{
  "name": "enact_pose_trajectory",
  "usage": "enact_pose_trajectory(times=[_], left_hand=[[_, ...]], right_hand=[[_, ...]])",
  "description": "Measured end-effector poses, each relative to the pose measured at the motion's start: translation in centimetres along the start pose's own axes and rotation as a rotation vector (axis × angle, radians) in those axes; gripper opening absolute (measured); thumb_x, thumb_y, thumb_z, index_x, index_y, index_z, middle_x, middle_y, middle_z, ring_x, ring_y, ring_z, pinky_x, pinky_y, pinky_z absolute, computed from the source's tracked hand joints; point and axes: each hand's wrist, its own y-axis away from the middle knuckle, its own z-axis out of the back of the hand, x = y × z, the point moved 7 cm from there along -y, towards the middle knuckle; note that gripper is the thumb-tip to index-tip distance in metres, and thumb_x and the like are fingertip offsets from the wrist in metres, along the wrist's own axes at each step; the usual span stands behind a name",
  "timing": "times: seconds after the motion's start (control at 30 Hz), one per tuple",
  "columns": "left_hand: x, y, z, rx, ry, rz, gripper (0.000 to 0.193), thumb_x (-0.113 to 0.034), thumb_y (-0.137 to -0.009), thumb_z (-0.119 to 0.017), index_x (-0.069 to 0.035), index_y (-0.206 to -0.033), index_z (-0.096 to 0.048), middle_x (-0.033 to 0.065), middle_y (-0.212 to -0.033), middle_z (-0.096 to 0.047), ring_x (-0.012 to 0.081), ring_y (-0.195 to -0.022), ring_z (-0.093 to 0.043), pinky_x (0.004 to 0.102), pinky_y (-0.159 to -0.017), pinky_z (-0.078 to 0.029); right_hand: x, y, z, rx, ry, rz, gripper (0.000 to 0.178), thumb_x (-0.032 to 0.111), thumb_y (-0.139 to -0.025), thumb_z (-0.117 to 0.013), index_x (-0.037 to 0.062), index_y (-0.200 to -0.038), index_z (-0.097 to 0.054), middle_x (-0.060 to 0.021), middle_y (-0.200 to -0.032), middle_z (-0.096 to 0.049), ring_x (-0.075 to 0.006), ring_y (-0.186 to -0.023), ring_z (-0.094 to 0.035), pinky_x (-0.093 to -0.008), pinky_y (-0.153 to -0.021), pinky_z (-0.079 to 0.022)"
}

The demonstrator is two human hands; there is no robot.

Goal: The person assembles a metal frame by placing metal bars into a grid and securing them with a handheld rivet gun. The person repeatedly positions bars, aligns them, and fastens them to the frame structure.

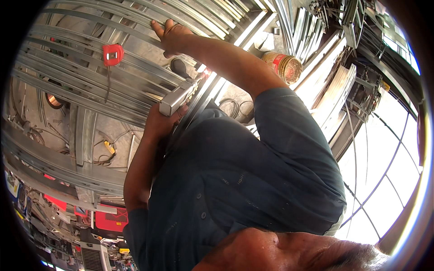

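My left hand (158, 121) is wrapped round a short silver piece of box-shaped metal (177, 98), close to my body beside the long bars. The far end of that piece is hard to make out against the bright metal behind it. My right hand (174, 37) reaches out over long grey steel bars (135, 29), its fingers stretched and apart with nothing in them. Whether its fingertips touch a bar, I cannot tell. Left of both hands, a red tape measure (113, 54) lies on the bars with a dark strap hanging from it.
A worn yellowish bucket (289, 68) stands at the right, near stacked metal lengths (307, 31). A coil of cable (229, 108) is on the floor. Below the bars are a copper-coloured spool (55, 100) and a yellow tool with cables (109, 147). Red equipment (110, 219) stands lower left.
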Motion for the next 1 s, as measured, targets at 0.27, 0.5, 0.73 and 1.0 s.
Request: enact_pose_trajectory(times=[0.27, 0.5, 0.73, 1.0], left_hand=[[0.2, 0.1, 0.1, -0.002, -0.006, -0.005, 0.039, -0.037, -0.088, -0.08, -0.001, -0.103, -0.074, 0.0042, -0.071, -0.067, 0.0107, -0.061, -0.062, 0.0294, -0.058, -0.05], [0.1, 0.3, 0.2, -0.008, -0.023, -0.002, 0.042, -0.04, -0.088, -0.08, -0.001, -0.101, -0.074, 0.0045, -0.07, -0.067, 0.0111, -0.061, -0.064, 0.0299, -0.058, -0.051], [0.4, 0.5, 0.3, 0.016, -0.064, 0.032, 0.043, -0.039, -0.087, -0.08, 0.0, -0.104, -0.073, 0.0085, -0.077, -0.072, 0.0152, -0.068, -0.068, 0.0323, -0.064, -0.054], [0.1, 3.3, 1.1, -0.152, -0.015, -0.019, 0.041, -0.023, -0.084, -0.084, 0.002, -0.114, -0.072, 0.0069, -0.091, -0.074, 0.0112, -0.075, -0.068, 0.0282, -0.065, -0.056]], right_hand=[[0.1, 0.2, 0.2, 0.016, 0.012, -0.006, 0.124, 0.036, -0.078, -0.082, 0.0211, -0.165, 0.005, -0.0224, -0.131, -0.044, -0.0336, -0.101, -0.066, -0.0412, -0.076, -0.057], [0.1, 0.0, 0.1, -0.005, 0.027, 0.014, 0.123, 0.041, -0.08, -0.082, 0.0177, -0.164, 0.005, -0.024, -0.129, -0.045, -0.034, -0.099, -0.067, -0.0414, -0.076, -0.057], [0.2, 0.1, 0.2, -0.031, 0.041, 0.05, 0.121, 0.044, -0.083, -0.08, 0.0107, -0.164, 0.004, -0.0283, -0.128, -0.045, -0.037, -0.097, -0.068, -0.0423, -0.077, -0.058], [-0.1, -0.2, 0.0, -0.025, 0.008, 0.014, 0.124, 0.039, -0.078, -0.083, 0.0187, -0.165, 0.003, -0.024, -0.131, -0.045, -0.0346, -0.1, -0.067, -0.0419, -0.077, -0.057]])
